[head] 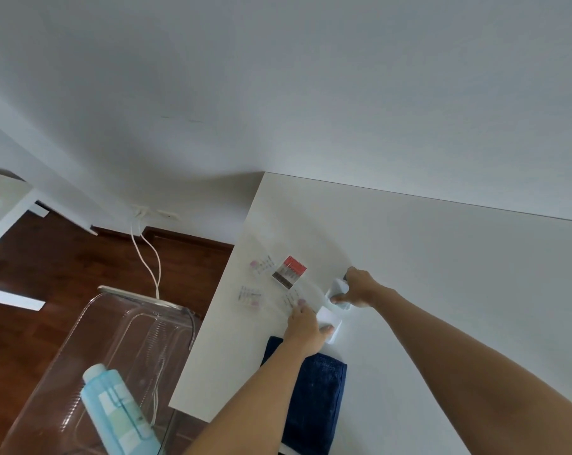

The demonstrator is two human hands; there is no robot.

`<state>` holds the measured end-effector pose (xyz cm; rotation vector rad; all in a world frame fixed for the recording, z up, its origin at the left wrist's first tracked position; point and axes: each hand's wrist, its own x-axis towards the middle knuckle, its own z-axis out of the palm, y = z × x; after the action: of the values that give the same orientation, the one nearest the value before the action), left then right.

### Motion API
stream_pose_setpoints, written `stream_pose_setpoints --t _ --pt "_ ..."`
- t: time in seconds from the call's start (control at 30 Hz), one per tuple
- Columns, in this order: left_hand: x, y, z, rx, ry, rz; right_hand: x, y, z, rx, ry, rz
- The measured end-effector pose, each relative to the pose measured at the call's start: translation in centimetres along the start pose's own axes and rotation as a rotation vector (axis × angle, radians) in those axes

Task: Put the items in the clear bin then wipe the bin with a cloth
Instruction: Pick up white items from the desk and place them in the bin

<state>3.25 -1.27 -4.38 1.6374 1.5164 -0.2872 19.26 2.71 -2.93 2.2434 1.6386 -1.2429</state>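
Note:
The clear bin (pixel 81 339) stands on the floor left of the white table (pixel 442 274), with a light blue bottle (pixel 117 412) lying in it. On the table my left hand (pixel 306 328) grips a small white box (pixel 329 318). My right hand (pixel 360 287) closes on a pale blue-white container (pixel 337 289) just beyond it. A red-topped packet (pixel 289 270) and three clear packets (pixel 261 264) (pixel 249 297) (pixel 291 298) lie near the table's left edge. A dark blue cloth (pixel 314 399) lies under my left forearm.
White cables (pixel 146 257) hang from a wall socket down behind the bin. Dark wooden floor (pixel 32 274) spreads left of the table. A white wall rises behind. Another white furniture piece (pixel 2 205) stands at far left.

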Motion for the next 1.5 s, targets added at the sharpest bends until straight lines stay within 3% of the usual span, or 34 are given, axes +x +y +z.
stream_pose_setpoints --t 0.27,0.5,0.93,1.3,1.5 --pt "-0.4 1.0 1.0 0.105 0.036 -0.017 -0.1 -0.1 0.5 -0.182 -0.066 0.003" --pt "-0.6 1.6 0.7 -0.024 0.008 -0.079 -0.8 0.0 0.1 -0.176 -0.073 -0.023" --pt "-0.7 2.2 3.5 0.207 0.137 -0.04 -1.6 1.6 0.4 -0.237 -0.025 -0.011" --pt "-1.7 0.8 1.8 0.045 0.089 0.069 -2.2 2.5 -0.7 0.032 0.022 -0.051" --pt "-2.9 -1.8 -2.2 -0.34 0.138 0.137 -1.9 -0.7 -1.8 0.056 0.113 -0.11"
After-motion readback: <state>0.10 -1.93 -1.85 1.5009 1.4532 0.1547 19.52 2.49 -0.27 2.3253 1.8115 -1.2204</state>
